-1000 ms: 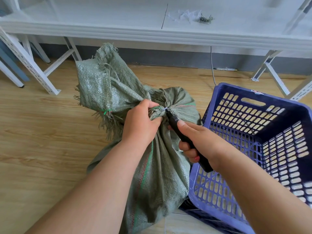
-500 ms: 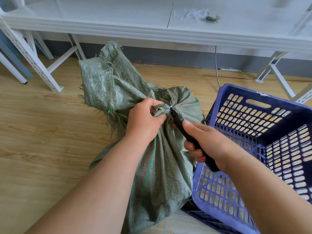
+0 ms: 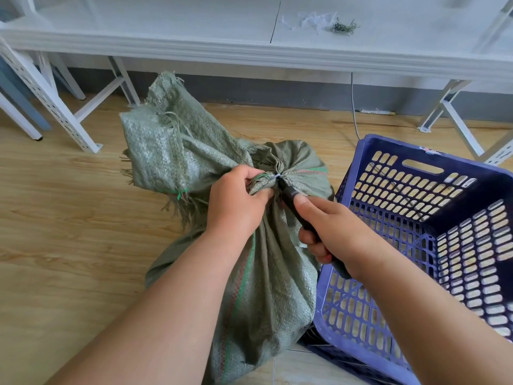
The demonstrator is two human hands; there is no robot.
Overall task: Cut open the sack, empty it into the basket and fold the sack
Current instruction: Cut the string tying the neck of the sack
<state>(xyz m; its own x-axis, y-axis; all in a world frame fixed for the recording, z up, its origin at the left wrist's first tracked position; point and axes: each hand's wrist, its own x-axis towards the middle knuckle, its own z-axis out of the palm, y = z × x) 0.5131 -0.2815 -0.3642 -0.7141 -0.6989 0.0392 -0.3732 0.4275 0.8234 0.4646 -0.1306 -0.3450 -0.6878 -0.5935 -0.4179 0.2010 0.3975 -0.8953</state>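
Wood-grain floor under woven sack [image 3: 266,273], beside perforated plastic basket [image 3: 416,245]

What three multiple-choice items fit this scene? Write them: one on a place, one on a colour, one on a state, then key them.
1. Where does the basket stand?
A. right of the sack
B. on the shelf
C. behind the sack

2. What colour is the basket?
A. red
B. blue-purple
C. white

3. What state is the sack's neck in?
A. cut wide open
B. folded flat
C. tied shut

Answers:
1 A: it stands on the floor to the sack's right.
2 B: its slotted walls are blue-purple.
3 C: a tie cinches it; the left hand grips the neck, and the right hand puts a black-handled cutter to it.
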